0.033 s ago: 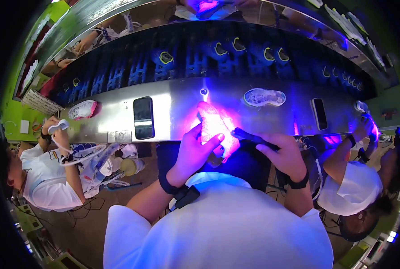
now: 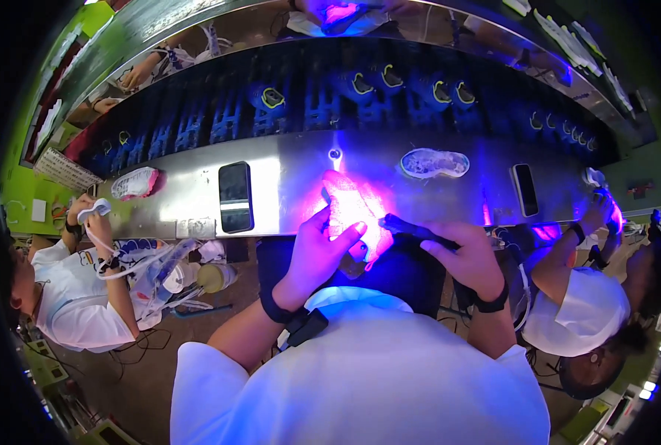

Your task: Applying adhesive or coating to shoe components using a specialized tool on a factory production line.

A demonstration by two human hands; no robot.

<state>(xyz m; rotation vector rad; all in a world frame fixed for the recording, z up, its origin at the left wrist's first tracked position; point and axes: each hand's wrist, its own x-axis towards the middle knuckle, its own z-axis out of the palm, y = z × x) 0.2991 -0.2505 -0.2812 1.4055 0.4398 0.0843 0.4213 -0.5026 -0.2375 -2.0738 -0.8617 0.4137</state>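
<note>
Under a strong violet light, a shoe-shaped piece (image 2: 356, 215) glows pink and white at the near edge of the bench; the glare washes out its surface detail. My left hand (image 2: 317, 248) grips its left side, thumb across the near part. In my right hand (image 2: 470, 256) is a slim black-handled tool (image 2: 423, 231), its tip against or very near the piece's right edge. What kind of tool it is cannot be made out.
On the metal bench (image 2: 286, 159) lie a white shoe sole (image 2: 434, 163), a white and pink shoe (image 2: 135, 182) and two phones, one at left (image 2: 235, 196), one at right (image 2: 524, 190). Behind runs a dark rack (image 2: 301, 89) with several yellow-rimmed shoes. Co-workers sit on both sides.
</note>
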